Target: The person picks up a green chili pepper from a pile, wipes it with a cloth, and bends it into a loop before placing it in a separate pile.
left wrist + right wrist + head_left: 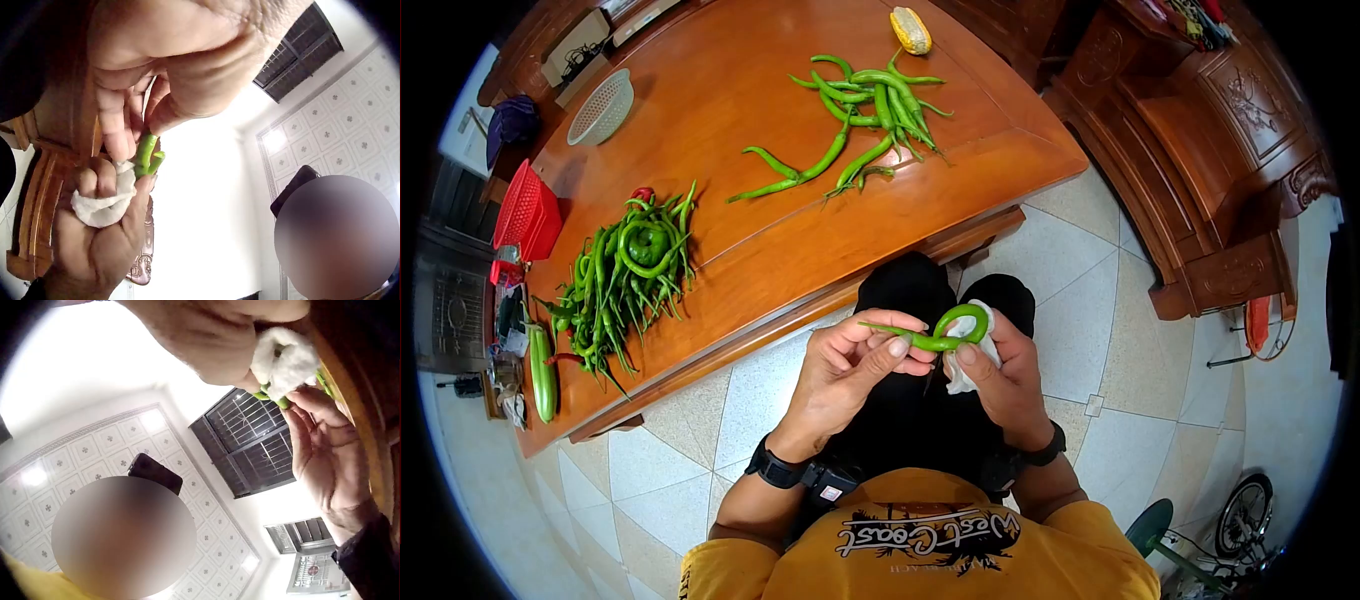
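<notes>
A curled green pepper [945, 341] is held between both hands above the person's lap. The left hand [840, 370] pinches its thin straight end between thumb and fingers. The right hand [1006, 380] grips the looped part, with a white cloth [986, 345] held in the same hand. In the left wrist view the cloth [103, 206] is bunched in the curled fingers of the right hand [94, 244], beside the pepper [146, 153]. The right wrist view shows the cloth [287, 362] close to the left hand's fingertips, partly covering the pepper.
On the wooden table [750, 260] lie a large heap of green peppers [615, 275], a smaller group [890, 100], a yellow piece [911, 31] and a pale green gourd [542, 375]. A white basket [601, 107] and a red basket [528, 212] stand at the left.
</notes>
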`<act>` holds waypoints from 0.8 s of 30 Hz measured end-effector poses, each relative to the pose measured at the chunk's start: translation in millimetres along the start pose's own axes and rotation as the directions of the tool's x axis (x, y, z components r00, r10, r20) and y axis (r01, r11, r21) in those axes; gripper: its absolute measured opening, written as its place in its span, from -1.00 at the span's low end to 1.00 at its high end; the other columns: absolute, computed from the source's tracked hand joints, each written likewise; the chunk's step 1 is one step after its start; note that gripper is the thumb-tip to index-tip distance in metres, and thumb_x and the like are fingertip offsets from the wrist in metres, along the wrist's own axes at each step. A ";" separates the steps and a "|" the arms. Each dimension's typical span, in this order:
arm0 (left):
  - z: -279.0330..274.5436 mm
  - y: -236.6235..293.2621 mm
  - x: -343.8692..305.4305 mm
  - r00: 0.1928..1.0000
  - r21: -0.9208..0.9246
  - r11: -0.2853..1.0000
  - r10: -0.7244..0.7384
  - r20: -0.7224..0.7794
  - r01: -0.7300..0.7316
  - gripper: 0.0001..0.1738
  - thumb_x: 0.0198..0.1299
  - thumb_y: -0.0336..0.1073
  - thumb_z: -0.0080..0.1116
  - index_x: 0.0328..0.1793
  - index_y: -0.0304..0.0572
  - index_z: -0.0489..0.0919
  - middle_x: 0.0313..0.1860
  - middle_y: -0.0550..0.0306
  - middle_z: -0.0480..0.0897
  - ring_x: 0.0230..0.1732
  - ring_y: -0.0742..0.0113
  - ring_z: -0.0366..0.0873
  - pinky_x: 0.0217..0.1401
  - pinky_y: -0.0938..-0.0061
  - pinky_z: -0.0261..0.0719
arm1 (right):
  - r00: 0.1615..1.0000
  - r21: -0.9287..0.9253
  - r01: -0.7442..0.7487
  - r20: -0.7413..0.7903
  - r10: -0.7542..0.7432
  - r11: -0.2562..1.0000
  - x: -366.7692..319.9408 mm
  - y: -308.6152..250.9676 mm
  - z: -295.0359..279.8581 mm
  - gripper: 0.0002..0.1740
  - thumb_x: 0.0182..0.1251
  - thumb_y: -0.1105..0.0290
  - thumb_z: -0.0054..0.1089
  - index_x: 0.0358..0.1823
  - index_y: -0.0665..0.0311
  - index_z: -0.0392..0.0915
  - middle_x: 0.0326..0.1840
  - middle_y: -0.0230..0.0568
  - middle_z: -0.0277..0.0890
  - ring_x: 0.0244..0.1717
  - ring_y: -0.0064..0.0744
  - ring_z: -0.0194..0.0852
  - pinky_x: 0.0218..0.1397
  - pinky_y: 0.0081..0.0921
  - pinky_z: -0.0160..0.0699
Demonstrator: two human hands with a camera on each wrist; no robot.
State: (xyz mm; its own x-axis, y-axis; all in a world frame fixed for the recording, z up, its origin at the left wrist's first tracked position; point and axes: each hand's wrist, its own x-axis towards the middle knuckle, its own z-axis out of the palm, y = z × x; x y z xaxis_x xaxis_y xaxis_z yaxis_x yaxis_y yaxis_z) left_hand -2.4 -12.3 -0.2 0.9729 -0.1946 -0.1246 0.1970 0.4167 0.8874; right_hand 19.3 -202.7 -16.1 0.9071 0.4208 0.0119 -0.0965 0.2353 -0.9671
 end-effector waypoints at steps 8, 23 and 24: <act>1.0 0.9 -0.9 0.999 -0.021 0.999 -0.026 -0.026 0.025 -0.74 0.33 -0.38 0.07 0.08 -0.37 0.53 -0.18 -0.04 0.65 -0.14 0.30 0.66 -0.02 0.43 0.69 | 0.999 -0.089 0.025 -0.043 -0.029 0.996 0.8 -4.8 0.8 -0.73 0.35 0.33 0.20 -0.01 0.32 0.55 -0.19 -0.43 0.54 -0.27 -0.73 0.38 -0.22 -0.75 0.35; 6.0 -5.5 -2.8 0.999 0.209 0.978 -0.018 0.030 0.011 -0.79 0.27 -0.51 0.12 0.02 -0.40 0.58 -0.18 0.08 0.68 -0.23 0.46 0.64 -0.13 0.59 0.66 | 0.980 -0.300 0.175 -0.035 -0.194 0.938 7.1 1.4 0.3 -0.78 0.40 0.38 0.10 -0.08 0.38 0.57 -0.29 -0.32 0.46 -0.34 -0.63 0.37 -0.33 -0.70 0.29; 6.9 -5.0 -2.5 1.000 0.206 0.979 -0.008 0.012 0.005 -0.79 0.27 -0.51 0.12 0.02 -0.40 0.58 -0.18 0.07 0.68 -0.23 0.46 0.64 -0.14 0.59 0.66 | 0.974 -0.363 0.209 -0.005 -0.227 0.908 8.1 2.8 0.7 -0.77 0.41 0.38 0.07 -0.08 0.40 0.57 -0.30 -0.30 0.45 -0.35 -0.60 0.38 -0.33 -0.68 0.29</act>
State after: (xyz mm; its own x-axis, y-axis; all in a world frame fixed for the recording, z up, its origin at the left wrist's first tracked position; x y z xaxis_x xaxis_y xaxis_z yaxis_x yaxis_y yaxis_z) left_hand -6.7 -20.0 -1.3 0.9698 -0.2088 -0.1258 0.1726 0.2238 0.9592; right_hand 26.1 -198.0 -18.6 0.9074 0.3520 0.2294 0.2511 -0.0166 -0.9678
